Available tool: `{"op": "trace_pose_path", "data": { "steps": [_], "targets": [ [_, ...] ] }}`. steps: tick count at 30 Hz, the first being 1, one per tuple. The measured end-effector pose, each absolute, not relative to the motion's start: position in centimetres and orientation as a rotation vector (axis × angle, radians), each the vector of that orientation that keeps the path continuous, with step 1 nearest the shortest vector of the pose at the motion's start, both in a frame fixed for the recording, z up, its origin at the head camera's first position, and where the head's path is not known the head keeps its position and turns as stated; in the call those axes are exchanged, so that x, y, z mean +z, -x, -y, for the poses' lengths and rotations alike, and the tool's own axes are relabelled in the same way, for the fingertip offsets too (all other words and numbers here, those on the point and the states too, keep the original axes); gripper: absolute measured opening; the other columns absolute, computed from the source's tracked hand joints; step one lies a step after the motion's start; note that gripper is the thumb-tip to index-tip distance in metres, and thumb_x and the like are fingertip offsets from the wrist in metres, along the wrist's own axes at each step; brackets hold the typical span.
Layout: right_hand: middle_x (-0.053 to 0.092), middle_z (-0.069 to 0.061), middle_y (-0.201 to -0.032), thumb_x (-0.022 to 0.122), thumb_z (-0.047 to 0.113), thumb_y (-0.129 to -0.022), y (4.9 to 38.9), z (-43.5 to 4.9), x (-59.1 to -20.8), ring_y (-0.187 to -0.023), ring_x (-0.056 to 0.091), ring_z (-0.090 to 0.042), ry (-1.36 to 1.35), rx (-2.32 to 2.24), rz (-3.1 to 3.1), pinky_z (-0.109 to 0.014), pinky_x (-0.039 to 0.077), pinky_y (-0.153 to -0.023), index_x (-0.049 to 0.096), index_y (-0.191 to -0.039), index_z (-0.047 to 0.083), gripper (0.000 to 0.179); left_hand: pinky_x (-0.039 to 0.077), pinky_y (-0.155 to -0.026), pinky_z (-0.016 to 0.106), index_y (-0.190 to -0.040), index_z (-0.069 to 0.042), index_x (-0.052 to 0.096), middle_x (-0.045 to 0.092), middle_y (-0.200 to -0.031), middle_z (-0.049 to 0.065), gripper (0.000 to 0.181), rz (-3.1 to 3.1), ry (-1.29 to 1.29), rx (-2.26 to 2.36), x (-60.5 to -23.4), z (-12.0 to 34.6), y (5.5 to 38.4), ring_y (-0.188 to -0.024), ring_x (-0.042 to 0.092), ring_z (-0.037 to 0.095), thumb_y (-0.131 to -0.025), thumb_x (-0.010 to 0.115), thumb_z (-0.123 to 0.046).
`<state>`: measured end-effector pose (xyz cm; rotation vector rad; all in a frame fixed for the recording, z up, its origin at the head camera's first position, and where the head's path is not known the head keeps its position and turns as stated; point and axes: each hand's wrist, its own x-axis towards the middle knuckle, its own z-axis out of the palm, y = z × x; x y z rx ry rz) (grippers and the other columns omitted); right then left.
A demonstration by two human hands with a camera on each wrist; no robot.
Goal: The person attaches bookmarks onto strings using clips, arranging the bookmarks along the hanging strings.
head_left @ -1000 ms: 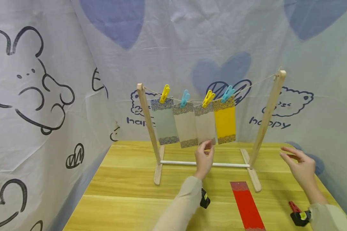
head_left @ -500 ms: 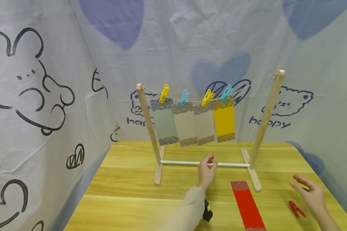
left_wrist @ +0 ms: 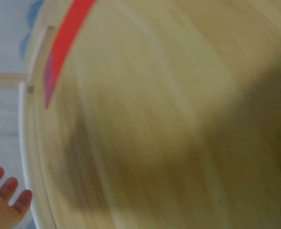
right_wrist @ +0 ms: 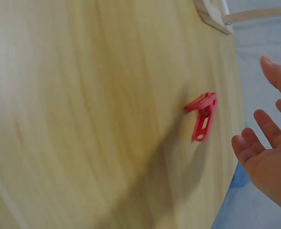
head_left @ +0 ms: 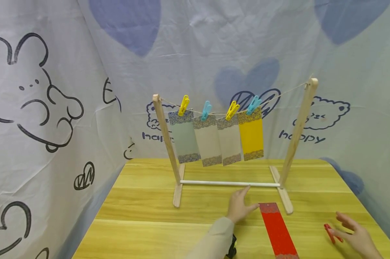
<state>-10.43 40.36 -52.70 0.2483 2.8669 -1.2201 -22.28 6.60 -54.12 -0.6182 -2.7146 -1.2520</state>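
Observation:
My left hand [head_left: 240, 207] is over the table, thumb and forefinger spread, its thumb tip right at the upper corner of a red paper strip [head_left: 279, 230] with a patterned end. In the left wrist view the fingers [left_wrist: 7, 188] show at the lower left, apart from the red strip [left_wrist: 66, 40]. At the right, my right hand [head_left: 357, 233] has spread fingers close by a red clothespin [head_left: 329, 233] lying on the table. The right wrist view shows this clothespin [right_wrist: 204, 114] beside the open right hand [right_wrist: 269, 152], nothing between its fingers.
A wooden stand with two posts [head_left: 298, 133] and a white crossbar [head_left: 211, 182] holds a string. From it hang pale green [head_left: 184, 138], two cream [head_left: 208, 142] and yellow [head_left: 251, 135] cards under yellow and blue clothespins. A patterned cloth [head_left: 195, 43] hangs behind.
My left hand has come down from the hanging cards and moved right to the red strip's top. My right hand has lowered toward the red clothespin.

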Motion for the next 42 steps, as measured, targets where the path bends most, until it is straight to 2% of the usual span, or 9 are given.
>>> {"op": "trace_pose_path", "data": {
  "steps": [1, 3, 4, 12, 17, 24, 33, 40, 42],
  "targets": [
    [0.048, -0.032, -0.118, 0.062, 0.030, -0.084, 10.3, -40.4, -52.8, -0.101, 0.049, -0.043, -0.229, -1.207, -2.865, -0.047, 0.048, -0.072, 0.028, -0.134, -0.008, 0.072, 0.036, -0.093, 0.046, -0.135, -0.020, 0.040, 0.046, -0.129, 0.010, 0.069, 2.767, 0.640, -1.193, -54.3, -6.7, 22.1, -0.115, 0.042, 0.029, -0.075, 0.069, -0.039],
    [0.047, -0.033, -0.117, 0.063, 0.028, -0.083, 10.2, -40.6, -53.3, -0.100, 0.050, -0.042, -0.198, -1.193, -2.870, -0.043, 0.049, -0.070, 0.028, -0.135, -0.008, 0.072, 0.033, -0.094, 0.048, -0.138, -0.023, 0.035, 0.041, -0.133, 0.012, 0.075, 2.856, 0.675, -1.067, -54.6, -6.9, 21.9, -0.118, 0.040, 0.030, -0.074, 0.068, -0.046],
    [0.041, -0.039, -0.119, 0.062, 0.027, -0.084, 10.2, -40.7, -53.4, -0.102, 0.043, -0.051, -0.186, -1.183, -2.871, -0.043, 0.049, -0.070, 0.026, -0.135, -0.009, 0.072, 0.032, -0.095, 0.049, -0.139, -0.026, 0.033, 0.039, -0.135, 0.012, 0.078, 2.897, 0.684, -1.008, -54.8, -7.0, 21.9, -0.119, 0.038, 0.031, -0.073, 0.067, -0.049],
    [0.031, -0.043, -0.123, 0.065, 0.027, -0.081, 10.4, -40.7, -54.0, -0.102, 0.039, -0.055, -0.213, -1.192, -2.805, -0.041, 0.050, -0.072, 0.019, -0.132, -0.018, 0.082, 0.035, -0.093, 0.045, -0.141, -0.036, 0.023, 0.034, -0.138, 0.008, 0.084, 3.035, 0.774, -0.619, -54.8, -8.1, 21.7, -0.121, 0.036, 0.027, -0.070, 0.056, -0.066],
    [0.037, -0.042, -0.119, 0.067, 0.024, -0.079, 10.6, -41.0, -54.2, -0.100, 0.046, -0.050, -0.188, -1.167, -2.800, -0.039, 0.050, -0.071, 0.025, -0.129, -0.019, 0.078, 0.036, -0.092, 0.044, -0.141, -0.038, 0.021, 0.031, -0.139, 0.008, 0.085, 3.068, 0.849, -0.497, -54.5, -9.1, 21.7, -0.123, 0.034, 0.024, -0.070, 0.054, -0.069],
    [0.044, -0.039, -0.115, 0.071, 0.028, -0.076, 10.8, -41.1, -54.8, -0.100, 0.049, -0.046, -0.246, -1.153, -2.719, -0.046, 0.046, -0.076, 0.022, -0.126, -0.023, 0.087, 0.035, -0.093, 0.038, -0.139, -0.044, 0.020, 0.030, -0.139, 0.003, 0.081, 3.120, 0.871, -0.303, -54.1, -10.4, 21.3, -0.123, 0.032, 0.020, -0.069, 0.050, -0.072],
    [0.050, -0.035, -0.111, 0.070, 0.026, -0.077, 10.9, -41.2, -54.7, -0.087, 0.059, -0.024, -0.239, -1.138, -2.714, -0.025, 0.048, -0.066, 0.025, -0.125, -0.023, 0.081, 0.033, -0.095, 0.034, -0.136, -0.049, 0.021, 0.030, -0.139, -0.001, 0.080, 3.146, 0.824, -0.186, -54.7, -11.5, 20.3, -0.123, 0.031, 0.018, -0.067, 0.053, -0.073],
    [0.057, -0.028, -0.102, 0.076, 0.031, -0.069, 10.9, -41.0, -55.0, -0.078, 0.056, -0.013, -0.394, -1.164, -2.722, -0.025, 0.047, -0.062, 0.035, -0.123, -0.019, 0.084, 0.030, -0.098, 0.035, -0.135, -0.050, 0.022, 0.029, -0.140, 0.001, 0.078, 3.177, 0.838, -0.236, -55.2, -11.9, 20.2, -0.127, 0.027, 0.020, -0.067, 0.056, -0.070],
    [0.058, -0.027, -0.099, 0.077, 0.034, -0.067, 10.9, -41.0, -55.1, -0.077, 0.056, -0.015, -0.443, -1.179, -2.710, -0.028, 0.047, -0.062, 0.038, -0.121, -0.020, 0.086, 0.030, -0.099, 0.036, -0.135, -0.050, 0.023, 0.029, -0.140, 0.001, 0.078, 3.185, 0.842, -0.250, -55.2, -11.9, 20.2, -0.127, 0.027, 0.020, -0.068, 0.057, -0.069]
  ]
}}
